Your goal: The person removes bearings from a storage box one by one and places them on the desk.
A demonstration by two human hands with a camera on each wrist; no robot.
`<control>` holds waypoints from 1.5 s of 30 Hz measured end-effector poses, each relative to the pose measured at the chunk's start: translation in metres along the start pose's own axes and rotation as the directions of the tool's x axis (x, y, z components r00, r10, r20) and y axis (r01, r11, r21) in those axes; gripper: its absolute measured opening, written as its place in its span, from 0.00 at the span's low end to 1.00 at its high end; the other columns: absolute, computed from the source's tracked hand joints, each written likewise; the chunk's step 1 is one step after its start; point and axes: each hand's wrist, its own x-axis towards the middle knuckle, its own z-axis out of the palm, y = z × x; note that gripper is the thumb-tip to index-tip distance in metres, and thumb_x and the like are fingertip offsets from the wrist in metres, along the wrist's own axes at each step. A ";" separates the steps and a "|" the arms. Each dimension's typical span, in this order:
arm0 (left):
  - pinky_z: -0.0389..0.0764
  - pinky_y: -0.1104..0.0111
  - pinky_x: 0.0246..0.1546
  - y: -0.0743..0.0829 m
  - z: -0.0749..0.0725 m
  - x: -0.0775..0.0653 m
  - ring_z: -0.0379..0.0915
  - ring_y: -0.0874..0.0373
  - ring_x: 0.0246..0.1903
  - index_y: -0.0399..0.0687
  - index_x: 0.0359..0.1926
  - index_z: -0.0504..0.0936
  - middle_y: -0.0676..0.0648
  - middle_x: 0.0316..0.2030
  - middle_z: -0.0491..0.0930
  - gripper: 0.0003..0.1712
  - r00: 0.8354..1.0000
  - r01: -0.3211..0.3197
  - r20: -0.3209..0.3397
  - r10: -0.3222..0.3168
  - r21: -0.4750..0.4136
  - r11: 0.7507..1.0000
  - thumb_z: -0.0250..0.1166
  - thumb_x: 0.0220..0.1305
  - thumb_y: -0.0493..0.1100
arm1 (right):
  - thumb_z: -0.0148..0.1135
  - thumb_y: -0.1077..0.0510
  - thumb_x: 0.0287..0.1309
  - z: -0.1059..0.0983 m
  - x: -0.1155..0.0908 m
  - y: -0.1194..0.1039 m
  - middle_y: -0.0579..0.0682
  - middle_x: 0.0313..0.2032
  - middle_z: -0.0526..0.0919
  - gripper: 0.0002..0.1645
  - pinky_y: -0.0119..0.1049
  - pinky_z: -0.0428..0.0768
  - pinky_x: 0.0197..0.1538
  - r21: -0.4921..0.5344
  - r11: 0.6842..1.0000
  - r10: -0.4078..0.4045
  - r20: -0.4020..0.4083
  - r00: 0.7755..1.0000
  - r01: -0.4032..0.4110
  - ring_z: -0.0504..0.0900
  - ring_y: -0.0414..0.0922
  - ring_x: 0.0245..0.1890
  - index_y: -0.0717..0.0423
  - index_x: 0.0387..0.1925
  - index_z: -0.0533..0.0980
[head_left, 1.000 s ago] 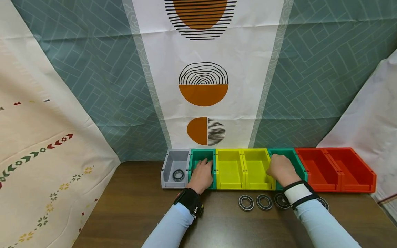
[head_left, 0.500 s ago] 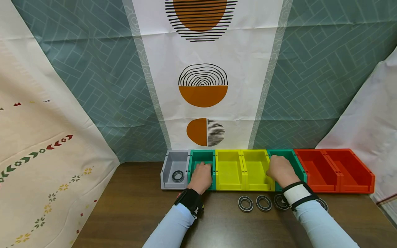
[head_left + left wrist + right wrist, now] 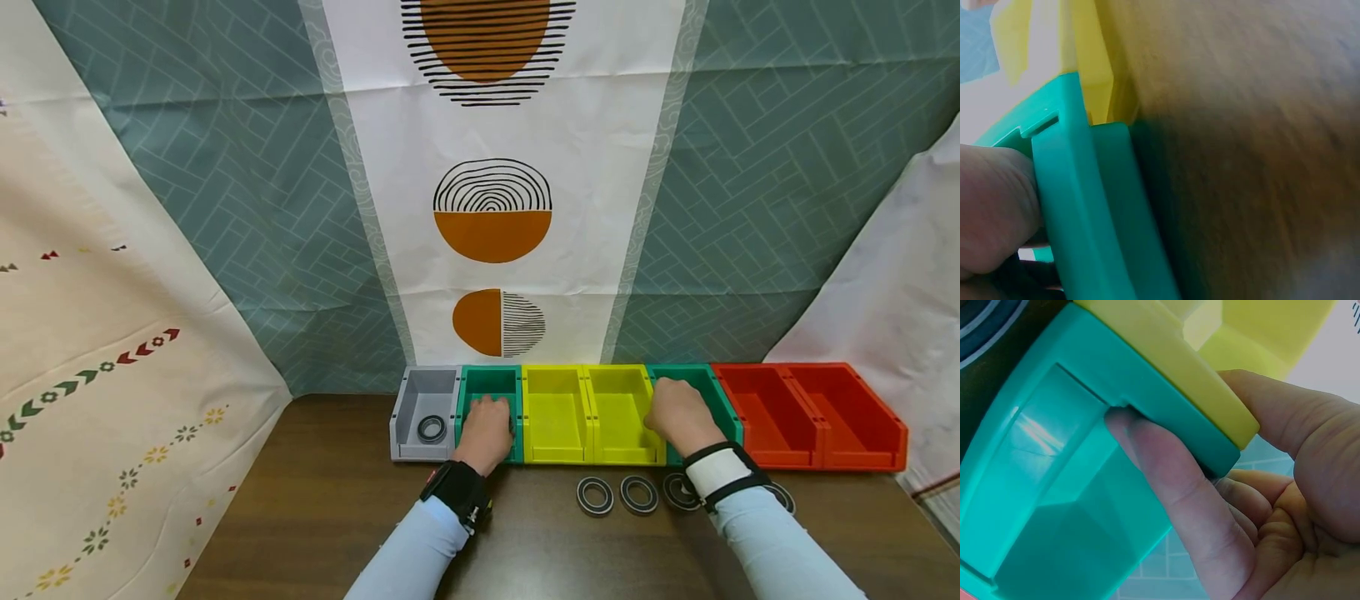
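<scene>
My left hand (image 3: 486, 435) reaches down into the left green bin (image 3: 491, 379), its fingers bent. In the left wrist view the hand (image 3: 994, 212) sits behind the bin's front wall (image 3: 1075, 206), and its fingertips are mostly hidden; whether they hold anything cannot be told. My right hand (image 3: 682, 414) pinches the adjoining side walls of a yellow bin (image 3: 622, 408) and the right green bin (image 3: 705, 383). Its thumb lies on the yellow side and fingers on the green side, plain in the right wrist view. A ball bearing (image 3: 431, 429) lies in the grey bin (image 3: 427, 379).
Several ball bearings (image 3: 595, 497) lie in a row on the brown table (image 3: 330, 500) before the bins, some partly behind my right wrist. Two red bins (image 3: 847, 417) end the row at the right. A patterned cloth (image 3: 225, 208) hangs behind.
My left hand's fingers were spread toward the back of the green bin; they have drawn back and bent downward. My right hand has stayed on the bin walls.
</scene>
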 end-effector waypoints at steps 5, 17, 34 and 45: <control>0.73 0.62 0.40 0.002 -0.002 -0.008 0.64 0.52 0.35 0.38 0.47 0.71 0.39 0.38 0.69 0.20 0.999 0.012 -0.041 -0.012 0.006 1.000 0.64 0.57 0.44 | 0.63 0.61 0.48 0.000 0.001 0.001 0.54 0.20 0.69 0.13 0.34 0.71 0.23 0.000 1.000 -0.009 -0.008 1.000 0.009 0.71 0.47 0.21 0.65 0.27 0.68; 0.74 0.61 0.39 0.008 -0.015 -0.025 0.60 0.49 0.41 0.44 0.61 0.63 0.35 0.49 0.61 0.25 0.996 0.034 -0.077 -0.043 -0.115 0.993 0.54 0.66 0.44 | 0.64 0.61 0.48 -0.001 0.000 -0.001 0.54 0.21 0.69 0.13 0.34 0.71 0.23 -0.002 1.000 0.004 0.006 1.000 -0.004 0.71 0.48 0.21 0.66 0.27 0.68; 0.72 0.73 0.27 0.006 -0.041 -0.045 0.67 0.57 0.34 0.51 0.60 0.68 0.42 0.44 0.68 0.25 0.955 -0.061 -0.289 -0.057 -0.382 0.922 0.51 0.68 0.57 | 0.64 0.62 0.48 -0.004 -0.002 -0.003 0.54 0.20 0.68 0.13 0.34 0.71 0.24 -0.009 1.000 -0.008 -0.005 1.000 0.008 0.70 0.48 0.21 0.66 0.27 0.68; 0.73 0.77 0.33 0.025 -0.057 -0.063 0.70 0.59 0.38 0.55 0.59 0.71 0.45 0.48 0.68 0.24 0.922 -0.179 -0.386 -0.008 -0.446 0.877 0.57 0.65 0.55 | 0.64 0.61 0.48 -0.003 -0.003 -0.002 0.54 0.20 0.68 0.13 0.35 0.70 0.24 -0.011 1.000 -0.021 -0.013 1.000 0.021 0.70 0.48 0.21 0.65 0.26 0.68</control>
